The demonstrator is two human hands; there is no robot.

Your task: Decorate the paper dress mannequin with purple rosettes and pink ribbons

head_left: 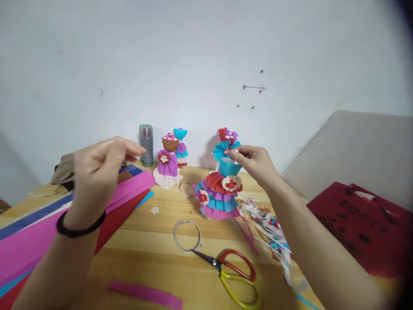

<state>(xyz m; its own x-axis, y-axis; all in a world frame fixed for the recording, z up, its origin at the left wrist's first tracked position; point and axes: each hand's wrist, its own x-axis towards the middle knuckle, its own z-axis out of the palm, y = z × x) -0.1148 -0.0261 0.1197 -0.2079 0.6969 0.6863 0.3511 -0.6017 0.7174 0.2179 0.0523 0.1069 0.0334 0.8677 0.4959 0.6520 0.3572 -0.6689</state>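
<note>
My right hand (250, 157) pinches the top of a small dress figure (221, 193) with a blue bodice, red, purple and blue ruffles and paper flowers. The figure stands upright on the table. My left hand (106, 165) is raised over the stacked paper strips, its fingers drawn together; whether something small is between them is hidden. Scissors (216, 262) with one red and one yellow-green handle lie in front of the figure, their tip at a white ring (187, 237). A magenta paper strip (146, 294) lies near the front edge.
Crepe paper sheets (35, 241) cover the left side. A grey flask (146, 146) and more dress figures (167, 161) stand at the back. Paper scraps (269, 228) lie at the right, beside a red bag (358, 228). A small white flower (155, 210) lies mid-table.
</note>
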